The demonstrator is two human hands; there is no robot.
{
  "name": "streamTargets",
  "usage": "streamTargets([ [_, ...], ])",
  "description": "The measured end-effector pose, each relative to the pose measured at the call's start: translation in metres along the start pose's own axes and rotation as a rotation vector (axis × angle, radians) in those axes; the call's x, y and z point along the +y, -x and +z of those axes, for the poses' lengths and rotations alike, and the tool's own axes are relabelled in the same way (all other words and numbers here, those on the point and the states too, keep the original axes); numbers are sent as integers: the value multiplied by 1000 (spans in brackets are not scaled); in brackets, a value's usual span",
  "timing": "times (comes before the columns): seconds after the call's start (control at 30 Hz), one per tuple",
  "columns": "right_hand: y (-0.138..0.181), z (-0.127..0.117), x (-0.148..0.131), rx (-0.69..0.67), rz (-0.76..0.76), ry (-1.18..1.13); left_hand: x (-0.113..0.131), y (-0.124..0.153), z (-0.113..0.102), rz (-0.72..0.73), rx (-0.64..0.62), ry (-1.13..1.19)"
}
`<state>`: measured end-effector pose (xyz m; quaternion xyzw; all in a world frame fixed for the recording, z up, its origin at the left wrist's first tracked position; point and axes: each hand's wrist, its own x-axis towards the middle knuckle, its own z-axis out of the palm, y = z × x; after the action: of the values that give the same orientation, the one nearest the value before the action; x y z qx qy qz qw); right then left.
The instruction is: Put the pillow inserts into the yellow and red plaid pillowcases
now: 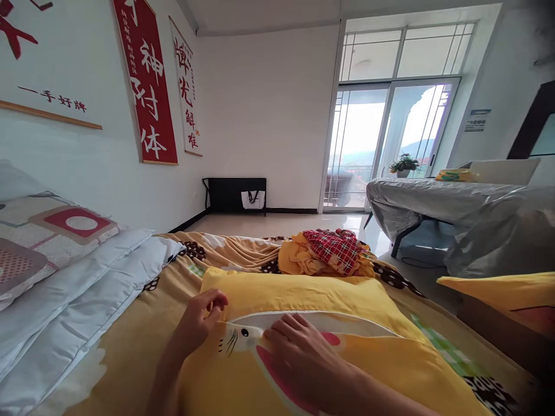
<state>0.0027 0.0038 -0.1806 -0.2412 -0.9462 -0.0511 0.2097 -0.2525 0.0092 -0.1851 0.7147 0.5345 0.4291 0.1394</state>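
A yellow pillow (299,290) with a printed cartoon animal face lies flat on the bed before me. Across its cover runs a long slit, and a pale lining (359,325) shows through it. My right hand (299,352) rests at this slit, its fingers bent over the edge of the yellow cover and partly hidden. At the pillow's left side is my left hand (197,323), fingers curled in and thumb close to the forefinger. Whether cloth is pinched between them I cannot make out.
Crumpled yellow and red-checked cloth (333,248) lies beyond the pillow. White bedding (87,289) and a patterned pillow (56,231) are stacked at left. Another yellow cloth item (507,292) is at right. A plastic-covered table (433,193) stands near the glass doors.
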Motion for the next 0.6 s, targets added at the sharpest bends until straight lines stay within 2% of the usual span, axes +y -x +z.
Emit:
streamTargets([
  [0.1,-34,17,-3,-37,38,-7,2,8,-8,-80,-159,-39],
  [0.2,-63,25,-5,-130,92,-77,7,16,-17,-119,-251,-88],
  [0.33,-77,34,-15,-176,33,-61,9,20,-22,-139,-327,-114],
  [0.4,-72,43,-20,-78,-64,52,7,20,-22,-144,-350,-110],
  [0.53,-59,62,-24,254,-297,342,2,20,-19,-172,-365,-70],
  [0.6,-56,66,-24,319,-337,369,0,19,-17,-186,-376,-35],
])
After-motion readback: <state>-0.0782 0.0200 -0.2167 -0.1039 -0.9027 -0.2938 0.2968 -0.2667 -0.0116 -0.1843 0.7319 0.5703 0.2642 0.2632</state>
